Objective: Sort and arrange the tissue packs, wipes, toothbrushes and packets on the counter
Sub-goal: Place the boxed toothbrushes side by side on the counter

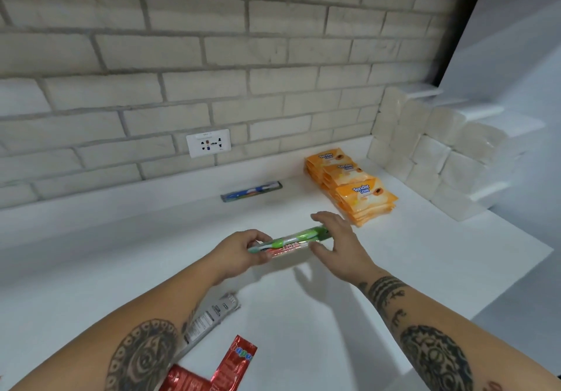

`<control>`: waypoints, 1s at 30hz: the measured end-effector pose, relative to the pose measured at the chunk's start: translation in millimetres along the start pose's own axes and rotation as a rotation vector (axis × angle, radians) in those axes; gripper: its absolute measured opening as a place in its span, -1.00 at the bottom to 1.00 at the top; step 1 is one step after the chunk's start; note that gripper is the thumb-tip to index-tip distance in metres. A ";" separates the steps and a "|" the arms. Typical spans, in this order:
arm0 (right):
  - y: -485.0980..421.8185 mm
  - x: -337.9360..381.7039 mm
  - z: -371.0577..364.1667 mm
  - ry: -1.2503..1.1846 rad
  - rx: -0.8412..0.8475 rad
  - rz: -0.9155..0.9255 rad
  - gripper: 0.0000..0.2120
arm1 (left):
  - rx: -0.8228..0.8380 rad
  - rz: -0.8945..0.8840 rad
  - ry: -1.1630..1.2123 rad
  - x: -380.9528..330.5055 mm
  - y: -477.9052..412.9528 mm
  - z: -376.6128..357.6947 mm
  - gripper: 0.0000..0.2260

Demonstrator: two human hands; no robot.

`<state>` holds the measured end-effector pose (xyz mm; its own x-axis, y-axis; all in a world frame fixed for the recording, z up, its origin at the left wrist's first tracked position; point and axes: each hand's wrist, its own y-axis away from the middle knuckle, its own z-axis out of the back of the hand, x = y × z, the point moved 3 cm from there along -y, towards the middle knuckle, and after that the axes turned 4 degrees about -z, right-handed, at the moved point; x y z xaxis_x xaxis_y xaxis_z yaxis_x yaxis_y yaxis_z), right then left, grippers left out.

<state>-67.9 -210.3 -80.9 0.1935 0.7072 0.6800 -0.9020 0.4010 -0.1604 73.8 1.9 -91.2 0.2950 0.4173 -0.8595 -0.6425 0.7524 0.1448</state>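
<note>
My left hand (243, 251) grips one end of a packaged green toothbrush (291, 238), with a red packaged one pressed under it, held just above the white counter (121, 238). At the other end my right hand (337, 238) is spread, fingers straight, palm against the pack's tip. A blue packaged toothbrush (251, 191) lies near the wall. Orange wipes packs (361, 191) sit stacked in a row to the right. White tissue packs (437, 153) are piled in the right corner. Red packets (230, 366) lie at the near edge.
A grey-backed toothbrush pack (209, 319) lies face down under my left forearm. A wall socket (208, 144) sits in the brick wall behind. The counter's right edge drops off beyond the tissue pile.
</note>
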 end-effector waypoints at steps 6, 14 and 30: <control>-19.8 5.5 -10.9 0.340 0.259 -0.022 -0.52 | 0.046 -0.084 -0.129 -6.7 -20.7 3.1 -0.70; -57.0 2.5 -29.5 -0.192 0.292 -0.302 -0.82 | -0.308 -0.172 -0.066 -23.5 -77.1 8.5 -0.45; -157.7 -30.6 -34.4 -0.842 -0.064 -0.728 -0.68 | -0.089 0.075 0.264 10.3 -139.5 -3.4 -0.70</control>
<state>81.7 -275.1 -101.0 0.3223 -0.3198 0.8910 -0.6536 0.6057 0.4538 164.0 -100.5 -122.0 0.0577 0.3140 -0.9477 -0.7186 0.6720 0.1789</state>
